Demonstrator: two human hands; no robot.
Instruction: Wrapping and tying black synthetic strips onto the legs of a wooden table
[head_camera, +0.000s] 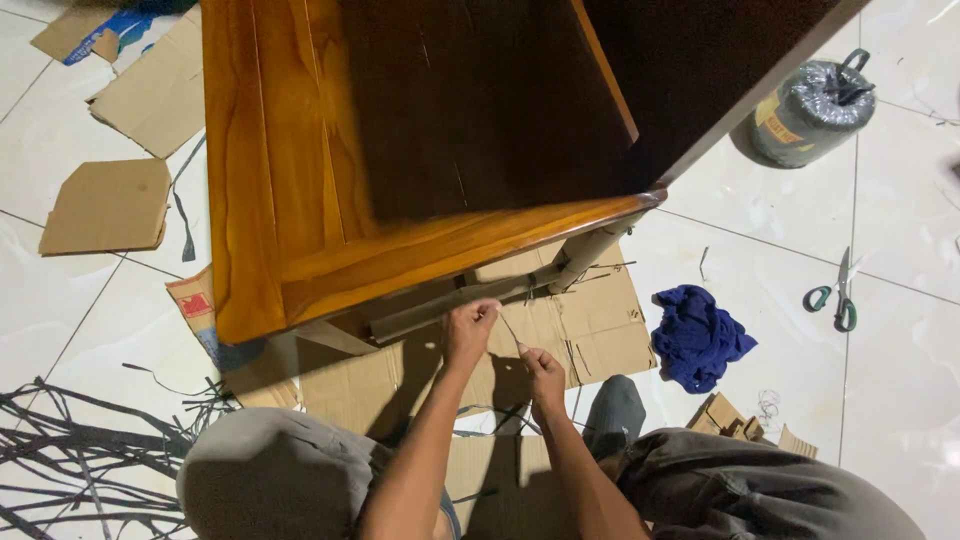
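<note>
**Thin strip held taut beneath the edge of a wooden table**

White glossy floor tiles are seen all round, with flattened cardboard (560, 330) spread under a varnished wooden table (300, 180). A thin, pale strip (508, 331) is stretched just below the table's near edge; its long axis runs on a slant, the upper end pointing toward the table and the lower end toward the person. It looks narrow, flat and flexible; its material cannot be told. The upper end is pinched by the left hand (470, 328), fingers pressed together close under the table's rim. The lower end is pinched between the fingertips of the right hand (541, 372), a little farther from the table. The strip thus lies between the two hands.

The table's top is glossy orange-brown, with visible grain and a dark shaded middle. Right of the table, a crumpled blue cloth (700, 335) lies on the tiles, green-handled scissors (838, 295) beyond it. Left of the table, dark thin offcut strips (80, 450) are scattered.
</note>
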